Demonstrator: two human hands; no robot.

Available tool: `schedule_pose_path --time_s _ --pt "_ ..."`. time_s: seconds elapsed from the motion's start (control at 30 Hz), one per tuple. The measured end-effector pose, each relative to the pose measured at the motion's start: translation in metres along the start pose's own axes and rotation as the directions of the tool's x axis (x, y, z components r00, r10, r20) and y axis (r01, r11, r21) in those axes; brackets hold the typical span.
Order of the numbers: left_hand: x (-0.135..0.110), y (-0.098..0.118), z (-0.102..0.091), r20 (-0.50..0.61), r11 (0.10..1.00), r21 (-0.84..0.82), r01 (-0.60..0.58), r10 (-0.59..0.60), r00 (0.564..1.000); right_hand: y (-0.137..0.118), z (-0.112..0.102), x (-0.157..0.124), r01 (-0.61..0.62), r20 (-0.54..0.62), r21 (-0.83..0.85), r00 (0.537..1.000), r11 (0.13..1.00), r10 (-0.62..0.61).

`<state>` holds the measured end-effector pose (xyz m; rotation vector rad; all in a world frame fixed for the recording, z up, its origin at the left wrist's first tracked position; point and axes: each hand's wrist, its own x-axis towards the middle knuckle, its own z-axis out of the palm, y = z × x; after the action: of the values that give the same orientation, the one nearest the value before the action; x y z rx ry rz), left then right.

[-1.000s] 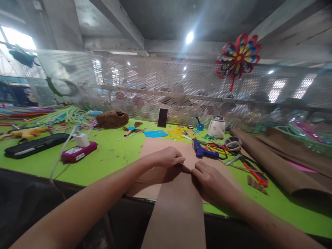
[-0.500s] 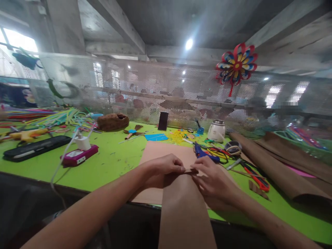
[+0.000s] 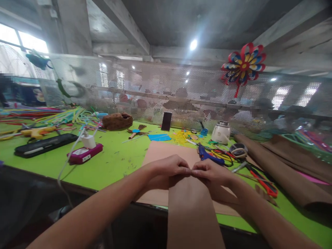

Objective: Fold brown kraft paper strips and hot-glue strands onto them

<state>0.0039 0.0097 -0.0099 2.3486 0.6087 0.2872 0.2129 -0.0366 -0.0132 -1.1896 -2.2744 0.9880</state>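
Note:
A long strip of brown paper (image 3: 192,211) runs from the table edge toward me and hangs off the front. Both hands pinch its far end. My left hand (image 3: 169,165) is closed on the end from the left. My right hand (image 3: 211,173) is closed on it from the right, and the fingertips of both hands meet in the middle. Under the strip lies a larger pinkish-brown sheet (image 3: 162,152) flat on the green table (image 3: 116,159).
A blue glue gun (image 3: 209,155), coloured cords and red-handled scissors (image 3: 263,180) lie right of my hands. Brown paper rolls (image 3: 275,169) are at far right. A pink device with a white plug (image 3: 84,154), a black case (image 3: 41,145) and coloured strips sit left. A mesh screen with a pinwheel (image 3: 242,65) backs the table.
My right hand has moved up and left along the strip end until its fingertips meet my left hand's. The view has shifted slightly.

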Motion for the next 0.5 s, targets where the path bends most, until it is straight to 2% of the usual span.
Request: schedule_pose_path --time_s 0.2,0.33,0.5 --pt "-0.002 0.003 0.007 -0.006 0.994 0.110 -0.009 0.010 1.000 -0.002 0.001 -0.005 -0.015 -0.049 -0.045 0.999 0.999 0.013" --pt "-0.002 0.000 0.010 -0.031 0.996 0.082 -0.017 0.020 0.999 -0.004 0.001 -0.006 -0.004 -0.059 -0.028 0.998 1.000 0.002" --pt "-0.001 -0.001 0.012 -0.040 0.998 0.058 -0.037 0.040 0.998 -0.019 0.004 -0.008 0.011 -0.074 -0.088 0.997 0.996 -0.018"
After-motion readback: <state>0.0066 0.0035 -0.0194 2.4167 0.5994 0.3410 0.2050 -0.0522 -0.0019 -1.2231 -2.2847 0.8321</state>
